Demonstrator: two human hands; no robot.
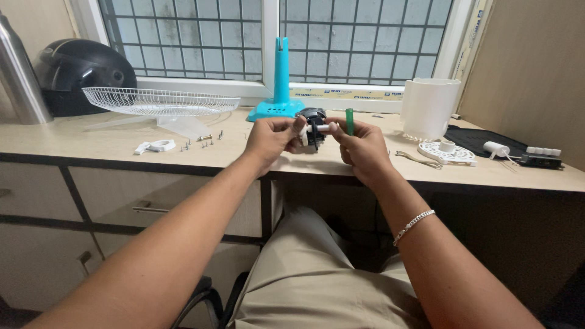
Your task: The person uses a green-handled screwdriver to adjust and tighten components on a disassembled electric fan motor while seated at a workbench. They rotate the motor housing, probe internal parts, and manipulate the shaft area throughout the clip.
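A small black fan motor sits between both hands, just above the near edge of the desk. The left hand clamps its left side with closed fingers. The right hand, just right of it, grips a green-handled screwdriver, touching the motor's white shaft.

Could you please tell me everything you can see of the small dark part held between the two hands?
The motor unit is a small, dark, roundish piece with a white fitting and a short pale shaft pointing to the right. It looks like plastic and metal. It is held above the desk's front edge, the left hand gripping its left side and the right hand pinching the shaft end. The right hand also holds a green-handled tool upright. Finer detail is hidden by the fingers.
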